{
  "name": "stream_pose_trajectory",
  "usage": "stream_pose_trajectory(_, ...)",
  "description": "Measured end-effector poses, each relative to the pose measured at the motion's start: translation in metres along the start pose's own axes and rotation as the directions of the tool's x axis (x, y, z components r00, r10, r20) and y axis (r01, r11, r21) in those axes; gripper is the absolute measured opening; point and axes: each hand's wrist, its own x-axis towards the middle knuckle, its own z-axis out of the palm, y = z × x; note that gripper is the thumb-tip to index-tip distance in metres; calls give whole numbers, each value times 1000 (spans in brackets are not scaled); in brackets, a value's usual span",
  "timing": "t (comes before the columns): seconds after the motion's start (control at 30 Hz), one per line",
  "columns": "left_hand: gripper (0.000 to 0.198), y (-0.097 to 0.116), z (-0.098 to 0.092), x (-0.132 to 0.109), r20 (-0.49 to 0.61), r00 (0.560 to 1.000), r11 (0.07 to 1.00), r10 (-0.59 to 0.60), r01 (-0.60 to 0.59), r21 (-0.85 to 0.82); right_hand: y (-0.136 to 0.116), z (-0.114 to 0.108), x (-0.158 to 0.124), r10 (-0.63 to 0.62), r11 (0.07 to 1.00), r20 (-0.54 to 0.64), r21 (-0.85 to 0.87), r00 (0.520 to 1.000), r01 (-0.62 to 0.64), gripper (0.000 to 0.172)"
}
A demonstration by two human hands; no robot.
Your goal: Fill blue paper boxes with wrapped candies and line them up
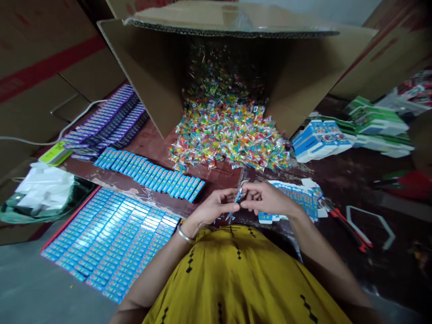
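My left hand (216, 206) and my right hand (266, 198) meet at the table edge, just above the yellow dress. Between their fingertips is a small blue-and-white carton (240, 195), pinched from both sides and mostly covered by the fingers. A row of small blue boxes (151, 174) lies to the left of my left hand. Flat blue cartons (302, 195) are stacked beside and partly behind my right hand. Beyond both hands, small clear packets of colourful pieces (229, 135) spill out of a large open cardboard box (293, 85).
A tray of packed blue boxes (111, 243) is at lower left, with purple boxes (108, 117) behind. White pieces fill a green bag (47, 186). Blue-white cartons (319, 139), green cartons (378, 121) and a red-black cutter (347, 225) are on the right.
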Motion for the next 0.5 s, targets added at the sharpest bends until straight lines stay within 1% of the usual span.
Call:
stream_pose_trajectory(0.03,50,0,2,0,-18,1000,1000,8,-8,7,0,-1,1,8,1000,24,0,1000,-8,16)
stream_pose_trajectory(0.07,46,0,3,-1,-54,998,1000,15,-15,-2,1,-1,2,0,1000,-13,17,1000,0,17)
stream_pose_trajectory(0.1,42,0,3,0,-103,994,999,18,-22,-32,3,0,3,-18,998,-114,49,993,24,18)
stream_pose_trajectory(0.13,38,0,4,0,-160,987,997,16,-28,-75,6,1,4,-34,995,-261,86,965,58,21)
stream_pose_trajectory(0.17,35,0,4,1,-223,975,992,16,-43,-116,9,4,6,-40,989,-410,112,911,94,26)
stream_pose_trajectory(0.2,34,-1,4,2,-291,957,987,25,-70,-145,12,8,9,-36,985,-520,124,853,118,30)
stream_pose_trajectory(0.23,33,-2,4,3,-353,935,983,43,-104,-155,15,13,11,-33,984,-576,123,817,127,33)
stream_pose_trajectory(0.27,32,-4,5,4,-404,912,980,68,-136,-144,18,19,13,-39,986,-586,109,809,126,35)
stream_pose_trajectory(0.3,30,-7,6,6,-443,891,979,94,-165,-124,20,25,15,-54,989,-573,83,818,123,33)
stream_pose_trajectory(0.33,29,-10,7,8,-472,873,977,119,-188,-102,21,32,17,-75,992,-559,46,826,121,28)
stream_pose_trajectory(0.37,27,-13,8,10,-493,859,975,138,-206,-85,22,38,18,-100,993,-561,0,821,121,22)
stream_pose_trajectory(0.4,26,-16,10,11,-509,847,973,152,-218,-72,23,44,20,-123,992,-585,-48,802,117,21)
stream_pose_trajectory(0.47,23,-20,13,12,-543,820,970,180,-239,-40,25,52,22,-146,989,-654,-109,743,97,31)
stream_pose_trajectory(0.5,23,-20,14,12,-562,801,968,207,-252,-3,26,55,24,-143,989,-678,-115,721,88,35)
